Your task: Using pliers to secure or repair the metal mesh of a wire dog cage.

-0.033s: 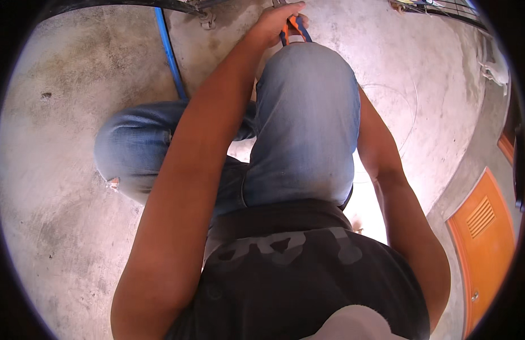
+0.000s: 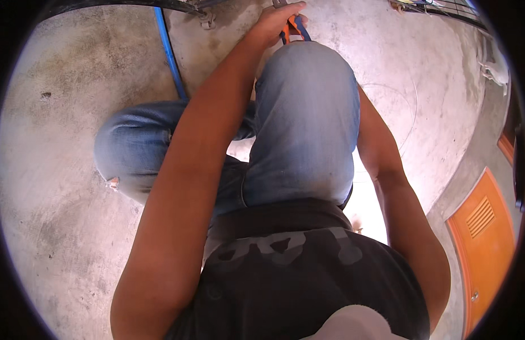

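Note:
My left hand (image 2: 274, 24) is at the top edge of the view, just beyond my raised knee (image 2: 308, 73). Its fingers are closed around a pair of pliers (image 2: 299, 27) with orange and dark blue handles. The handles spread apart and point down toward the knee, while the metal head (image 2: 279, 2) is cut off by the upper edge. My right forearm (image 2: 381, 141) passes behind the knee, which hides my right hand. A thin wire (image 2: 415, 107) curves in a loose loop over the floor to the right of the knee.
A blue hose or pipe (image 2: 170, 54) lies on the concrete floor (image 2: 64, 141) at the upper left. Dark metal framework (image 2: 126, 3) with a caster runs along the top. On the right are a wire rack (image 2: 444, 8), a white object (image 2: 495, 72) and an orange door (image 2: 489, 226).

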A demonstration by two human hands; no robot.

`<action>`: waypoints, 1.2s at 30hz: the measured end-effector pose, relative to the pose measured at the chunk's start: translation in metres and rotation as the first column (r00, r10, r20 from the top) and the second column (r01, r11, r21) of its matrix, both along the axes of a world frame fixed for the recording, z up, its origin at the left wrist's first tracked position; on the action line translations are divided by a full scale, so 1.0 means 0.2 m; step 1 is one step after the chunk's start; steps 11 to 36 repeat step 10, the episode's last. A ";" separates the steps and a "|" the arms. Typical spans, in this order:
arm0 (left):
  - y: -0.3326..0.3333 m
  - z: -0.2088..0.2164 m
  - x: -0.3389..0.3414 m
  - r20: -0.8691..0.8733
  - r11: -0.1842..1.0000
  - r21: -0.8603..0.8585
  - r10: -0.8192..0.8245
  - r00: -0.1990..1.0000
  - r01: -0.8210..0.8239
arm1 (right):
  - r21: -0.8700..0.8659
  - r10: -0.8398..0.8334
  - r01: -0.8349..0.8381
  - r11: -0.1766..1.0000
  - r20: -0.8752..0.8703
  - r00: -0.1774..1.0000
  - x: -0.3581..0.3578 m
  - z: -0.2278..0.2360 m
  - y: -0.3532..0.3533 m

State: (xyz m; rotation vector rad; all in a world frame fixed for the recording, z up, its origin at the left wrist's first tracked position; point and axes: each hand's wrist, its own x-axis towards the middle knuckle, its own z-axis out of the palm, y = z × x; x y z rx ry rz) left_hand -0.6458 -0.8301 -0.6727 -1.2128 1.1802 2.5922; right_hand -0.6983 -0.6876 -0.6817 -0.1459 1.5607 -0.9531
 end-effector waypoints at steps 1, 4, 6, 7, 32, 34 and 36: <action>0.01 0.03 0.00 0.055 0.991 -0.135 -0.005 0.998 0.012 | 0.026 0.045 -0.043 0.999 -0.068 0.997 0.00 0.01 -0.01; 0.04 0.10 -0.01 0.196 0.960 -0.272 -0.006 0.981 0.061 | 0.121 0.180 -0.153 0.981 -0.259 0.949 0.01 0.04 -0.02; 0.05 0.14 -0.02 0.276 0.936 -0.333 -0.018 0.961 0.113 | 0.196 0.268 -0.207 0.959 -0.372 0.889 0.01 0.05 -0.03; 0.05 0.17 -0.02 0.353 0.908 -0.385 -0.023 0.935 0.167 | 0.239 0.313 -0.229 0.944 -0.423 0.850 0.01 0.06 -0.02; 0.05 0.21 -0.03 0.318 0.836 -0.465 -0.149 0.936 0.291 | 0.328 0.400 -0.258 0.909 -0.510 0.762 0.01 0.07 0.01; 0.05 0.21 -0.03 0.318 0.836 -0.465 -0.149 0.936 0.291 | 0.328 0.400 -0.258 0.909 -0.510 0.762 0.01 0.07 0.01; 0.05 0.21 -0.03 0.318 0.836 -0.465 -0.149 0.936 0.291 | 0.328 0.400 -0.258 0.909 -0.510 0.762 0.01 0.07 0.01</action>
